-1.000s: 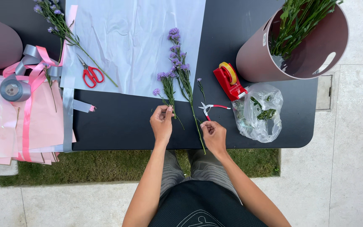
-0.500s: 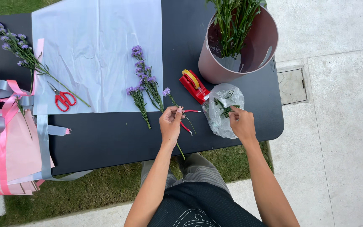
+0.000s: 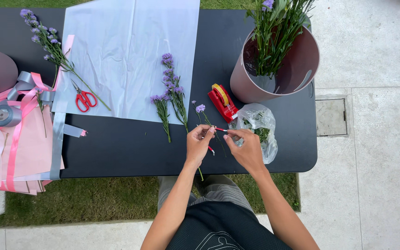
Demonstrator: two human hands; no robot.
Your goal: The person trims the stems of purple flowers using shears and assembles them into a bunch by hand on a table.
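Note:
My left hand (image 3: 199, 142) is closed around a thin green flower stem (image 3: 206, 116) with a small purple bloom at its top. The stem's cut end pokes out below the hand, past the table's front edge. Small snips (image 3: 219, 129) with red-tipped handles lie between my hands; one handle tip shows under my left palm. My right hand (image 3: 247, 149) pinches the other handle tip, resting against a clear plastic bag (image 3: 261, 124) of green trimmings. Two more purple flower stems (image 3: 171, 95) lie just left of my hands.
A white paper sheet (image 3: 126, 51) covers the black table (image 3: 116, 148). On it lie red scissors (image 3: 85, 100) and a long purple sprig (image 3: 52, 46). A red tape dispenser (image 3: 223, 102) and a pink bucket (image 3: 297, 69) of flowers stand at right. Pink wrapping and ribbon (image 3: 10, 134) lie at left.
My right hand has come back from the plastic bag to meet my left hand at the snips. My left hand still holds the stem.

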